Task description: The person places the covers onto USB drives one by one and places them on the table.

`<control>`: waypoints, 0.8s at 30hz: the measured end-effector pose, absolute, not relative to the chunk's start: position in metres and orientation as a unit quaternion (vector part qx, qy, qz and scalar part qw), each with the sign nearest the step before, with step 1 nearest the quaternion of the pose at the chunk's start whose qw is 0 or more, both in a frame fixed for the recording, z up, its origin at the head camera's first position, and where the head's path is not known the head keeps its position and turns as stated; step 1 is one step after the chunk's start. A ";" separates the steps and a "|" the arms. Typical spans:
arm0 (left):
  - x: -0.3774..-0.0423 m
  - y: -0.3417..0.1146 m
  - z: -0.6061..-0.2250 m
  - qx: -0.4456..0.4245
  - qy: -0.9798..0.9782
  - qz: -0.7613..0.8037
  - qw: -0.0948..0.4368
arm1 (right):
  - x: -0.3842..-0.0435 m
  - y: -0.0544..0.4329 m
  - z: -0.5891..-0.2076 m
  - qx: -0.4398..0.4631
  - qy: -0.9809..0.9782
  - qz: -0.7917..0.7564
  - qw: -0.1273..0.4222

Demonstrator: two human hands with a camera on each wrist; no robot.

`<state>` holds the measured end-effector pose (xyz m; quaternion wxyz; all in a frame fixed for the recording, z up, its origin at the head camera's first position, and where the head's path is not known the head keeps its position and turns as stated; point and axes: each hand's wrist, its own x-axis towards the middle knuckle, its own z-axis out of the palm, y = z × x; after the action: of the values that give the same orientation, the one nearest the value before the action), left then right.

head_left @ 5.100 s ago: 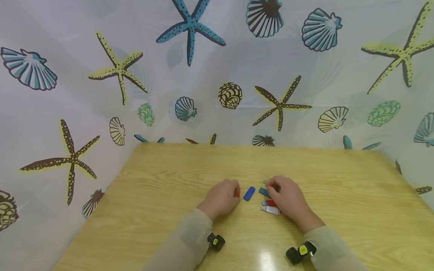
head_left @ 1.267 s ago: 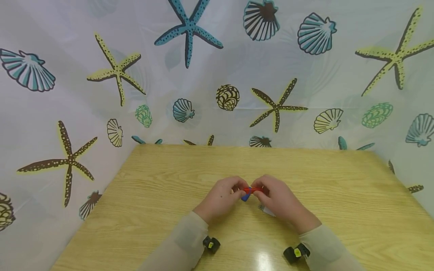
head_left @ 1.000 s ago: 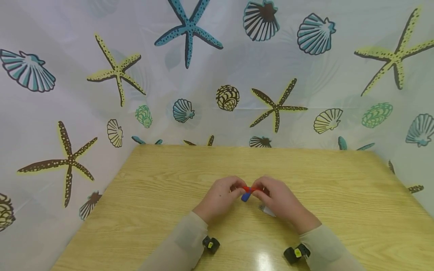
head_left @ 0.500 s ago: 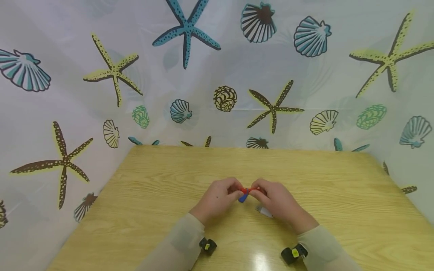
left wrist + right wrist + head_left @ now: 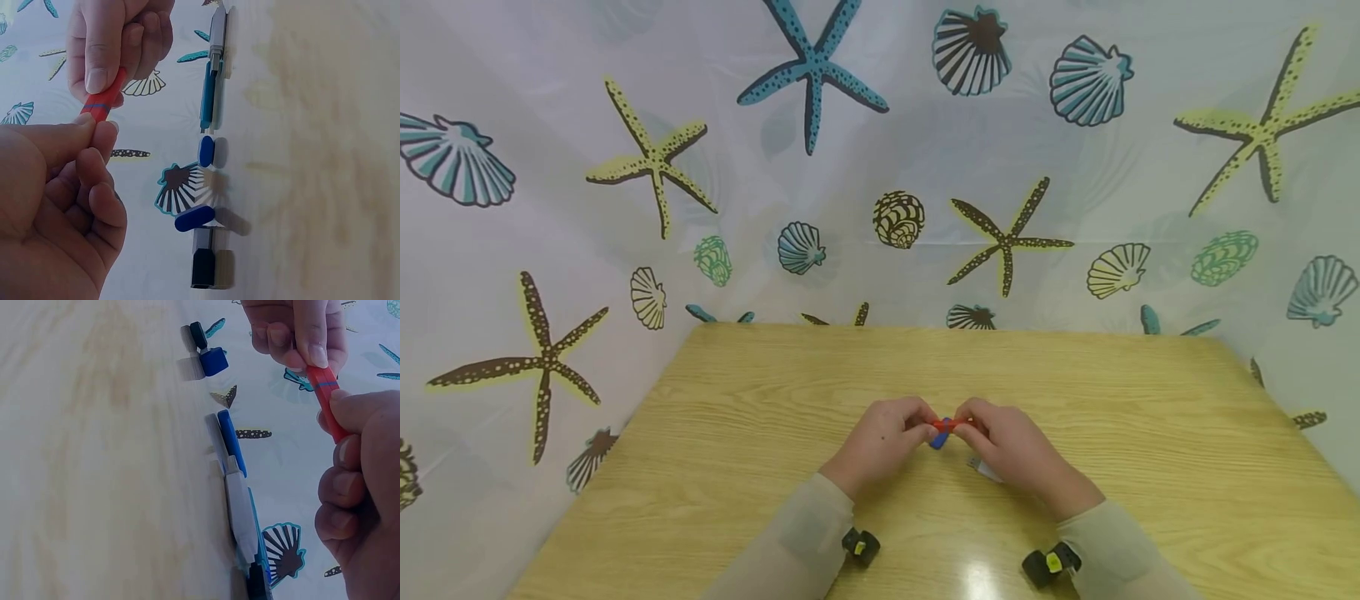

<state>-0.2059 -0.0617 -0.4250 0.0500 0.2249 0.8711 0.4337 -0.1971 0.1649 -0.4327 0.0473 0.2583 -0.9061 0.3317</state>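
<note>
Both hands meet over the table, pinching the two ends of a red USB stick [image 5: 946,425]. The left hand [image 5: 878,440] holds the shorter cap end between thumb and fingers. On the longer body, the right hand [image 5: 1017,442] has its thumb and fingertips. A thin blue line crosses the red USB stick [image 5: 324,395] where cap and body meet, and the plug is hidden. Just below it in the head view lies a blue piece [image 5: 938,440]. A white USB stick [image 5: 985,471] lies by the right hand, partly covered by it.
On the wooden table [image 5: 775,367], the left wrist view shows a silver-and-white stick [image 5: 217,34], a teal stick [image 5: 207,97], blue pieces [image 5: 194,219] and a dark stick with a metal end [image 5: 203,269]. A patterned sheet [image 5: 850,167] hangs behind and at both sides.
About five seconds ago the hands were apart, the left with a small red piece, and the red stick lay beside the white one. In the last second, hands and stick have barely moved.
</note>
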 end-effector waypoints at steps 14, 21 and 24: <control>-0.204 -0.061 -0.423 0.227 0.883 0.409 0.042 | -0.197 0.164 -0.432 0.244 -0.908 0.338 0.050; -0.206 -0.062 -0.425 0.207 0.898 0.387 0.026 | -0.200 0.166 -0.433 0.219 -0.915 0.337 0.040; -0.206 -0.063 -0.424 0.204 0.900 0.384 0.023 | -0.201 0.167 -0.436 0.205 -0.921 0.330 0.022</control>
<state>-0.2060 -0.0627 -0.4241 0.0225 0.2045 0.8999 0.3844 -0.2014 0.1666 -0.4359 0.0217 0.2053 -0.9210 0.3303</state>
